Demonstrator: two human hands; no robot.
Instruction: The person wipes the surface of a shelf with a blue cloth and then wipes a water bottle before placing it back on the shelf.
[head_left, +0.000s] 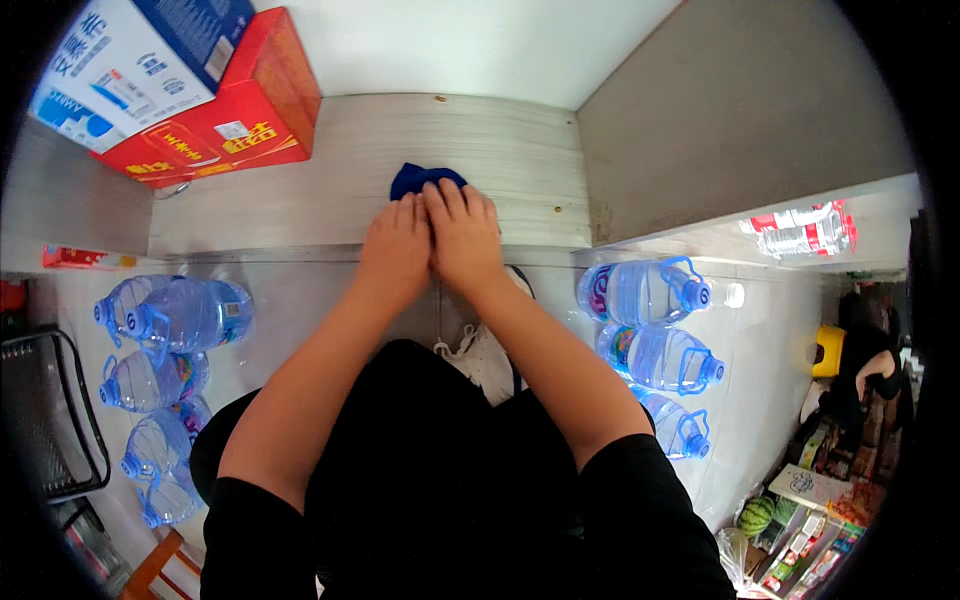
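A dark blue cloth (pixel 418 177) lies on a pale grey wooden shelf (pixel 300 190). My left hand (pixel 396 247) and my right hand (pixel 462 235) rest side by side, palms down, pressing on the near part of the cloth. Only the far edge of the cloth shows beyond my fingertips. My forearms reach up from the lower edge over my black clothing.
A red carton (pixel 225 115) with a white and blue carton (pixel 130 55) on it stands at the shelf's left. Large blue water bottles lie on the floor at left (pixel 175 315) and right (pixel 645 292). A grey wall panel (pixel 740 110) closes the right. A black wire rack (pixel 45 420) is at far left.
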